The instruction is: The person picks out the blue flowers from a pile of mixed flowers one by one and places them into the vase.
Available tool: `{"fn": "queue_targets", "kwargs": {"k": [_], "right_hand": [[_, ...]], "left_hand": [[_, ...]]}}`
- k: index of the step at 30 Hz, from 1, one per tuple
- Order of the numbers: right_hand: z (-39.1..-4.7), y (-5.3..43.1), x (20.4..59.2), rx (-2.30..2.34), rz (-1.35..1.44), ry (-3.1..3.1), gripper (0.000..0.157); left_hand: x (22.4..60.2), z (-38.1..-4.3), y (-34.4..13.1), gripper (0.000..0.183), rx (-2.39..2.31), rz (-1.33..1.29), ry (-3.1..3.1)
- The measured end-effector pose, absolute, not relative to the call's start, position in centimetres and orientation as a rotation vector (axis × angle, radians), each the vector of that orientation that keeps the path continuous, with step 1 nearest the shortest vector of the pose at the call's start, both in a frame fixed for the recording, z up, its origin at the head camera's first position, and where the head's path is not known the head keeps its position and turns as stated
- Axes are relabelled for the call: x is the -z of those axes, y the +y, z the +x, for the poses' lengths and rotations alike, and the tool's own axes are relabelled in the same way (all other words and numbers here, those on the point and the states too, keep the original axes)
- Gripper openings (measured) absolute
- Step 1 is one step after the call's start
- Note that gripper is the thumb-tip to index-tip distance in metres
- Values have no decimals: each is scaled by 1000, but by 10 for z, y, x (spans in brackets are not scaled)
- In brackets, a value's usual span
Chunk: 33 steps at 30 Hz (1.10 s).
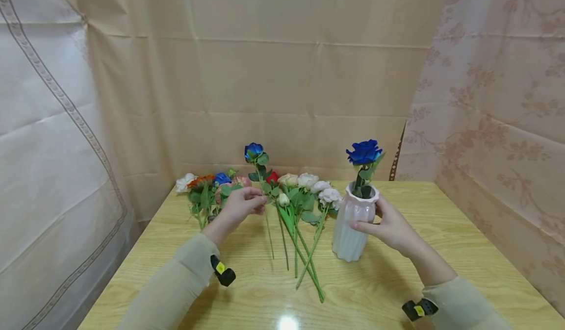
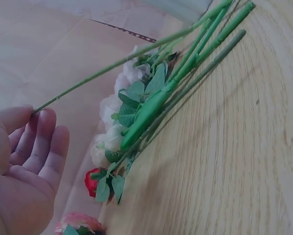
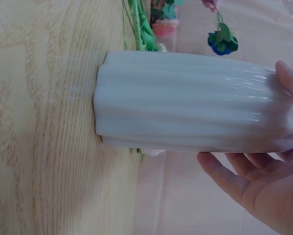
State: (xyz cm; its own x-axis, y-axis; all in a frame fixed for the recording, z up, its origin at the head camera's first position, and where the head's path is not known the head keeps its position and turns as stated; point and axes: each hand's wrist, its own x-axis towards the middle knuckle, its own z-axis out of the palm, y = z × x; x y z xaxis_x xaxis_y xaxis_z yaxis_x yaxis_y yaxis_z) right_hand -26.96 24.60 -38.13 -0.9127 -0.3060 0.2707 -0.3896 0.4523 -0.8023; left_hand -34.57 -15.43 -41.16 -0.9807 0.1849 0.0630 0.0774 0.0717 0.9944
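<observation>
Between thumb and fingertips, my left hand [image 1: 242, 205] pinches the thin green stem [image 2: 112, 66] of a blue rose [image 1: 253, 151]. The bloom points up above the hand and the stem's lower end hangs below it. My right hand [image 1: 393, 227] holds a white fluted vase [image 1: 350, 229] near its neck, thumb on the near side, with the fingers partly hidden behind it. Another blue rose [image 1: 364, 152] stands in the vase, its lower stem hidden inside. In the right wrist view, the vase's base [image 3: 101, 100] meets the wooden table.
White and cream flowers [image 1: 307, 180] lie mid-table with a red rose [image 1: 272, 177], their stems crossing toward the front. Left of them is another bunch with an orange flower [image 1: 200, 181] and a blue bloom [image 1: 222, 178]. Curtains [image 1: 287, 85] hang behind the table [image 1: 441, 232] and at both sides.
</observation>
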Motion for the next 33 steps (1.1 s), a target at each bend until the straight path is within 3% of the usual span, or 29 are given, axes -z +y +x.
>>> {"fn": "queue_targets", "kwargs": {"k": [10, 33], "right_hand": [[-269, 246, 380, -1470, 609, -2607, 86], [-270, 247, 385, -1509, 631, -2582, 88]], "left_hand": [[404, -339, -152, 21, -2056, 353, 2346], [400, -313, -144, 17, -1776, 665, 2496]]}}
